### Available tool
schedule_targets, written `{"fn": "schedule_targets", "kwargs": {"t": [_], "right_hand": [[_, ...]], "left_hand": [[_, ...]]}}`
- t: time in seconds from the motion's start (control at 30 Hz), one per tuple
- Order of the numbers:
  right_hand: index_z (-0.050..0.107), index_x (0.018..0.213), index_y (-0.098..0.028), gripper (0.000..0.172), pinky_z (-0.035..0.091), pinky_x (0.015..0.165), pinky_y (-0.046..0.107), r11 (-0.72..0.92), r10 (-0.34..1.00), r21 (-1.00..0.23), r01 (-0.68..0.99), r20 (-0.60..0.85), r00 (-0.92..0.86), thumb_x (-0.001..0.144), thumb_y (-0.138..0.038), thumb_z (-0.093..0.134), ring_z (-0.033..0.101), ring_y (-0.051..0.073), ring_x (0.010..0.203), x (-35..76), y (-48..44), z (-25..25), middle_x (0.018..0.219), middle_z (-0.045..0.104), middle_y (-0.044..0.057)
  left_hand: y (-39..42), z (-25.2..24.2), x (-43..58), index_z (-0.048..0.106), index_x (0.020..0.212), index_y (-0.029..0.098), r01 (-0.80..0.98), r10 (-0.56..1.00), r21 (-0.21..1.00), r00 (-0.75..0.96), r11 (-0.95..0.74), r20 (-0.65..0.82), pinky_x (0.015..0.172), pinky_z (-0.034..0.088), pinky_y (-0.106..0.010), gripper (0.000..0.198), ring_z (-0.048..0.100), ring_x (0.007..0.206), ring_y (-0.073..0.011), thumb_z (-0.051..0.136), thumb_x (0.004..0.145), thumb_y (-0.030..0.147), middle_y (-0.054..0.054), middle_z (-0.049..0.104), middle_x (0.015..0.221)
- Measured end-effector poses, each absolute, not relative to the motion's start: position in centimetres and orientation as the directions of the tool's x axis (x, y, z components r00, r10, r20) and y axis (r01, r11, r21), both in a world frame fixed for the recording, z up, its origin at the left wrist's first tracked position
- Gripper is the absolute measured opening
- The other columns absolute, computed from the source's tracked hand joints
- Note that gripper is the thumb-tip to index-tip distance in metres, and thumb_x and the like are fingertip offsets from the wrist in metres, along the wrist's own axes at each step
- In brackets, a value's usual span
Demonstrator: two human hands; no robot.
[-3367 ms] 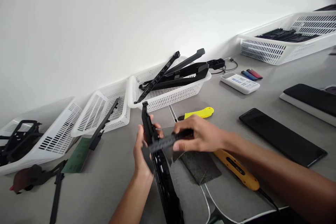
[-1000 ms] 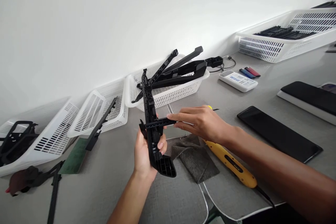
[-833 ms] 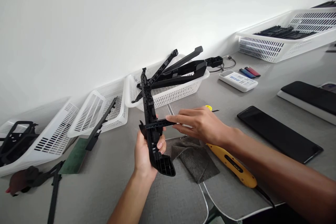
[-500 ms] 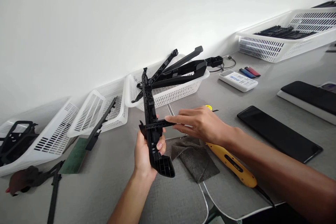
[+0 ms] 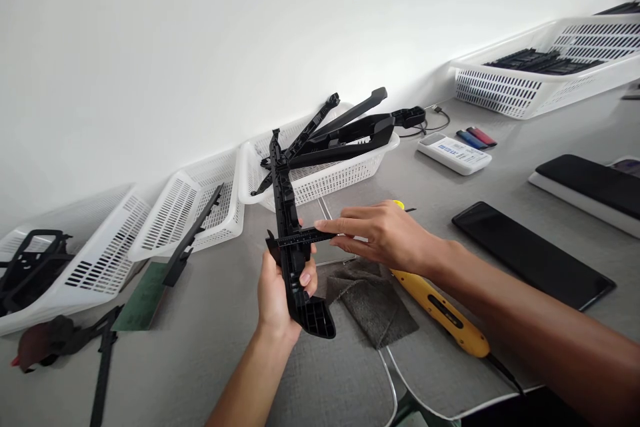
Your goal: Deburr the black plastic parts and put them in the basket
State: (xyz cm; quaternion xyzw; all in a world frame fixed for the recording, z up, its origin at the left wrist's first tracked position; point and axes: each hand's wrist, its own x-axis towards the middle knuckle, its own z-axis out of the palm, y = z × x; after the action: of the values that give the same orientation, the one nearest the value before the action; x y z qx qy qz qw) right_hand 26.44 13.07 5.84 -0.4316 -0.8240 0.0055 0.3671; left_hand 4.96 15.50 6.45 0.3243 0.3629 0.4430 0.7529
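My left hand is closed around the lower part of a long black plastic trim piece, which stands nearly upright with its broad ribbed end at the bottom. Across that piece, just above my left fingers, lies a black caliper with scale marks along its beam. Its jaws are at the left side of the piece; whether both touch it I cannot tell. My right hand grips the caliper's right end between thumb and fingers, covering much of it. A grey cloth lies on the table below.
Behind the piece, a white basket holds more black parts. Further white baskets stand left and right. A yellow corded tool lies under my right forearm. A phone, white scale and green board are on the table.
The trim piece and my left hand have shifted very slightly to the right. The caliper stays across the piece, and my right hand keeps its grip.
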Motion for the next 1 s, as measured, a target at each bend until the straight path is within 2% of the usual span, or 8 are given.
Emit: {"fn": "schedule_targets", "kwargs": {"t": [0.2, 0.4, 0.5, 0.57, 0.67, 0.77, 0.9, 1.0], "right_hand": [[0.062, 0.101, -0.020, 0.019, 0.034, 0.058, 0.027, 0.464, 0.801, -0.497, 0.733, 0.590, -0.107, 0.082, -0.018, 0.061, 0.051, 0.011, 0.058, 25.7, 13.0, 5.7, 0.080, 0.069, -0.001], [0.061, 0.097, -0.022, 0.014, 0.042, 0.065, 0.029, 0.213, 0.921, -0.626, 0.751, 0.384, 0.059, 0.083, -0.023, 0.064, 0.060, 0.017, 0.072, 27.9, 14.6, 5.4, 0.089, 0.072, 0.003], [0.070, 0.102, -0.021, 0.013, 0.044, 0.068, 0.031, 0.125, 0.978, -0.579, 0.806, 0.208, -0.002, 0.089, -0.024, 0.067, 0.065, 0.019, 0.075, 29.1, 15.5, 4.4, 0.095, 0.078, 0.005], [0.075, 0.106, -0.021, 0.016, 0.047, 0.073, 0.033, 0.114, 0.985, -0.535, 0.837, 0.172, -0.025, 0.094, -0.024, 0.065, 0.070, 0.023, 0.084, 29.5, 15.9, 3.6, 0.104, 0.080, 0.007], [0.078, 0.112, -0.019, 0.021, 0.051, 0.087, 0.039, 0.150, 0.977, -0.491, 0.858, 0.209, -0.051, 0.098, -0.021, 0.062, 0.070, 0.030, 0.106, 29.5, 16.2, 2.7, 0.116, 0.079, 0.012], [0.081, 0.110, -0.018, 0.022, 0.050, 0.099, 0.045, 0.208, 0.965, -0.451, 0.868, 0.242, -0.106, 0.098, -0.018, 0.062, 0.064, 0.034, 0.116, 29.2, 16.3, 2.3, 0.123, 0.078, 0.014], [0.082, 0.115, -0.018, 0.026, 0.047, 0.102, 0.050, 0.245, 0.954, -0.421, 0.873, 0.266, -0.140, 0.100, -0.022, 0.062, 0.060, 0.035, 0.116, 29.5, 16.3, 2.1, 0.128, 0.077, 0.015], [0.078, 0.127, -0.018, 0.034, 0.044, 0.099, 0.052, 0.185, 0.956, -0.385, 0.904, 0.283, -0.075, 0.102, -0.022, 0.055, 0.056, 0.038, 0.121, 30.7, 16.4, 1.7, 0.128, 0.077, 0.016]], "left_hand": [[15.4, 6.4, 4.8, 0.073, 0.107, 0.016, -0.384, 0.907, 0.856, 0.369, 0.346, -0.201, 0.035, 0.036, -0.017, 0.052, 0.041, 0.044, -0.0042, 0.071, 0.091, 0.065, -0.004, 0.069, 0.088], [16.7, 6.3, 3.9, 0.073, 0.125, 0.023, -0.401, 0.992, 0.913, 0.120, 0.079, -0.033, 0.042, 0.040, -0.017, 0.055, 0.045, 0.047, -0.0047, 0.075, 0.089, 0.064, 0.001, 0.065, 0.088], [17.4, 6.1, 3.6, 0.071, 0.128, 0.024, -0.386, 1.000, 0.922, 0.003, -0.007, 0.009, 0.044, 0.042, -0.018, 0.055, 0.047, 0.049, -0.0054, 0.072, 0.091, 0.064, 0.001, 0.064, 0.090], [17.6, 5.8, 3.5, 0.070, 0.129, 0.024, -0.360, 0.999, 0.932, -0.035, -0.034, 0.023, 0.044, 0.042, -0.019, 0.056, 0.048, 0.050, -0.0059, 0.070, 0.092, 0.065, 0.001, 0.064, 0.091], [17.5, 5.2, 3.6, 0.070, 0.126, 0.022, -0.298, 0.996, 0.951, -0.051, -0.084, 0.072, 0.044, 0.043, -0.020, 0.058, 0.049, 0.051, -0.0070, 0.068, 0.092, 0.068, 0.000, 0.064, 0.090], [17.3, 4.8, 3.7, 0.070, 0.121, 0.021, -0.232, 0.991, 0.963, -0.025, -0.133, 0.131, 0.044, 0.045, -0.022, 0.055, 0.050, 0.051, -0.0080, 0.065, 0.095, 0.069, 0.000, 0.064, 0.090], [17.0, 4.6, 3.9, 0.071, 0.115, 0.022, -0.190, 0.987, 0.969, 0.020, -0.155, 0.162, 0.047, 0.048, -0.021, 0.044, 0.052, 0.052, -0.0080, 0.065, 0.099, 0.063, 0.000, 0.065, 0.092], [17.0, 4.7, 3.9, 0.071, 0.113, 0.023, -0.178, 0.985, 0.971, 0.039, -0.160, 0.169, 0.047, 0.048, -0.021, 0.040, 0.053, 0.052, -0.0080, 0.066, 0.100, 0.060, 0.000, 0.066, 0.090]]}}
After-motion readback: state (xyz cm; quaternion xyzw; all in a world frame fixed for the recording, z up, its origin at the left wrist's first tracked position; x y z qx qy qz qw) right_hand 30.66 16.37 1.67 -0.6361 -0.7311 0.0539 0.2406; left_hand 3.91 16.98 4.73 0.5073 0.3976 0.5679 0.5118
